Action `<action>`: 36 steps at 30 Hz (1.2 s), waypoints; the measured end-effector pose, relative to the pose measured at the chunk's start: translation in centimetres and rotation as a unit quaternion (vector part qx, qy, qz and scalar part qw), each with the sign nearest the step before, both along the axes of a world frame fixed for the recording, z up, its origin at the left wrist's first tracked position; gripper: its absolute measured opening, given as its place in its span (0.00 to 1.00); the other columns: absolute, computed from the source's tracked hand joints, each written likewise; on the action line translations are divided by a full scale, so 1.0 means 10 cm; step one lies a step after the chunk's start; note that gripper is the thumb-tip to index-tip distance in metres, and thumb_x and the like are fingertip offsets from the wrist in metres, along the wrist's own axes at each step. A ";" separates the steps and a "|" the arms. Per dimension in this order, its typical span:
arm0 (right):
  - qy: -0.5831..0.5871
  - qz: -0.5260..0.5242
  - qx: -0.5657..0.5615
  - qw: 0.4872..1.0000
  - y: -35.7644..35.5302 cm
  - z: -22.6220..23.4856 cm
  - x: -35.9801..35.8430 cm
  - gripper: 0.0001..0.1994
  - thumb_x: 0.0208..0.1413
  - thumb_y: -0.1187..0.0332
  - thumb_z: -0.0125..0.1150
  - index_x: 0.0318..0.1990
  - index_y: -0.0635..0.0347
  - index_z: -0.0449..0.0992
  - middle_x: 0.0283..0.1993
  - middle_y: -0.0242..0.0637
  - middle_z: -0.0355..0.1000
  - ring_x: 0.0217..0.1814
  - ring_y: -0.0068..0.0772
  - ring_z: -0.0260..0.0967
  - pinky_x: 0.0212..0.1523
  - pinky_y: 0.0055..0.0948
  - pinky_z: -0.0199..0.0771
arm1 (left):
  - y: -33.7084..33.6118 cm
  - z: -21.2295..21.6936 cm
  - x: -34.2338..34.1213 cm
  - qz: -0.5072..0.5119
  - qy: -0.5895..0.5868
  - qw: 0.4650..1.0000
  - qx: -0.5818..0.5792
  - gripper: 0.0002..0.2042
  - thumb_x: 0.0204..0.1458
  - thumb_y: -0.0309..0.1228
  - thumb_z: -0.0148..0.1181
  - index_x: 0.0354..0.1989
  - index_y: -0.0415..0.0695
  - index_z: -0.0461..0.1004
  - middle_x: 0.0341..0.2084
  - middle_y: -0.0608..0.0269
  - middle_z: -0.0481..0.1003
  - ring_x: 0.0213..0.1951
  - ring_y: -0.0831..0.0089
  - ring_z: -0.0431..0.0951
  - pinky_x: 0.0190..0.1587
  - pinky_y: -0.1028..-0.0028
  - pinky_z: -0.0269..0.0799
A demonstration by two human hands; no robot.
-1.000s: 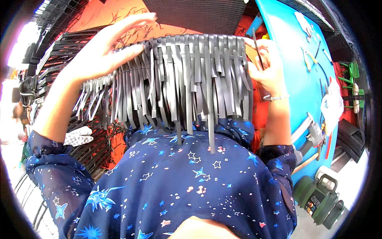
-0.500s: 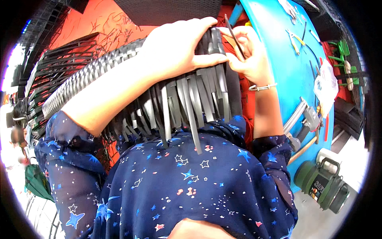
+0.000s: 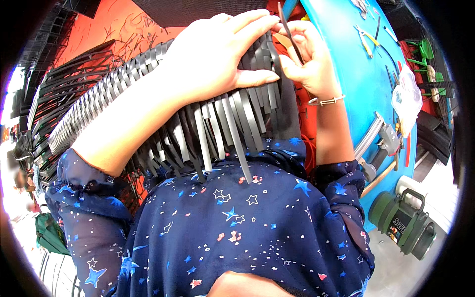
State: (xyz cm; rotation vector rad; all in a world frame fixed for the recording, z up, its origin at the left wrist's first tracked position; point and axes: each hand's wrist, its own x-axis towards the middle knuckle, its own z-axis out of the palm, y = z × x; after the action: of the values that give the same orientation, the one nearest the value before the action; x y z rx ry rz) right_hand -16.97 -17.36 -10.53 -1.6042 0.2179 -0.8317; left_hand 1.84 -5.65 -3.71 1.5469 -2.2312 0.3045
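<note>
A long black woven band of flat plastic strips (image 3: pixel 106 89) runs from the left toward the middle, with many loose strip ends (image 3: pixel 240 123) hanging over my lap. Across its right end lies my left hand (image 3: pixel 213 54), its thumb and fingers clamped on the weave. Just to the right, my right hand (image 3: pixel 316 64) pinches a thin dark strip-like piece with a pointed tip (image 3: pixel 291 37), held nearly upright. Whether that piece is a tool or a strip, I cannot tell. The left fingertips reach close to it.
On the right stands a blue table (image 3: pixel 346 89) with yellow-handled pliers (image 3: pixel 366 45), a clear plastic bag (image 3: pixel 406 96) and a grey metal tool (image 3: pixel 389 139). A dark green cylindrical device with a handle (image 3: pixel 403 225) sits beyond. Black strips litter the red surface (image 3: pixel 101 29) behind.
My left fingers have stretched toward the dark pointed piece, and the left thumb has drawn slightly away from my right hand. The right hand keeps its pinch.
</note>
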 end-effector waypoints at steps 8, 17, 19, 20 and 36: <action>0.025 -0.040 -0.026 0.999 -0.01 -0.05 -0.01 0.25 0.48 0.85 0.62 0.55 0.58 0.66 0.53 0.35 0.70 0.58 0.27 0.70 0.61 0.28 0.70 | -0.03 -0.05 0.02 0.019 -0.001 1.000 0.011 0.36 0.49 0.59 0.60 0.62 0.49 0.66 0.57 0.58 0.70 0.48 0.57 0.77 0.51 0.62 0.74; 0.043 -0.030 -0.026 0.998 -0.05 0.06 -0.07 0.21 0.54 0.80 0.65 0.56 0.65 0.71 0.56 0.40 0.73 0.60 0.28 0.70 0.61 0.29 0.71 | -0.15 -0.14 0.12 0.026 -0.006 1.000 0.017 0.41 0.50 0.64 0.56 0.66 0.47 0.63 0.58 0.56 0.69 0.52 0.55 0.75 0.54 0.60 0.72; 0.053 -0.024 -0.048 0.997 -0.07 0.09 -0.07 0.19 0.55 0.79 0.65 0.55 0.66 0.72 0.55 0.41 0.75 0.58 0.27 0.71 0.59 0.28 0.73 | -0.17 -0.10 0.12 0.018 -0.018 0.999 0.039 0.41 0.50 0.64 0.56 0.65 0.47 0.63 0.58 0.56 0.70 0.51 0.55 0.76 0.54 0.60 0.72; 0.060 -0.023 -0.062 0.996 -0.08 0.10 -0.07 0.18 0.56 0.78 0.65 0.55 0.66 0.73 0.54 0.41 0.75 0.57 0.27 0.72 0.59 0.28 0.73 | -0.17 -0.08 0.13 0.014 -0.023 0.998 0.049 0.41 0.50 0.64 0.56 0.65 0.47 0.63 0.58 0.57 0.70 0.51 0.55 0.76 0.54 0.60 0.72; -0.033 -0.092 0.025 0.995 -0.05 -0.03 0.22 0.14 0.60 0.77 0.60 0.53 0.67 0.73 0.54 0.38 0.74 0.57 0.25 0.71 0.59 0.26 0.71 | -0.48 -0.11 0.31 0.005 -0.024 1.000 0.005 0.38 0.48 0.59 0.62 0.63 0.48 0.64 0.54 0.57 0.72 0.50 0.55 0.77 0.52 0.60 0.73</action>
State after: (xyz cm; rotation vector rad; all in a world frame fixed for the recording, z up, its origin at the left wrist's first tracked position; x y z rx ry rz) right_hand -14.76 -17.88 -10.88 -1.5230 0.3408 -1.0122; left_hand 4.92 -10.41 -4.82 1.5713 -2.2652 0.3369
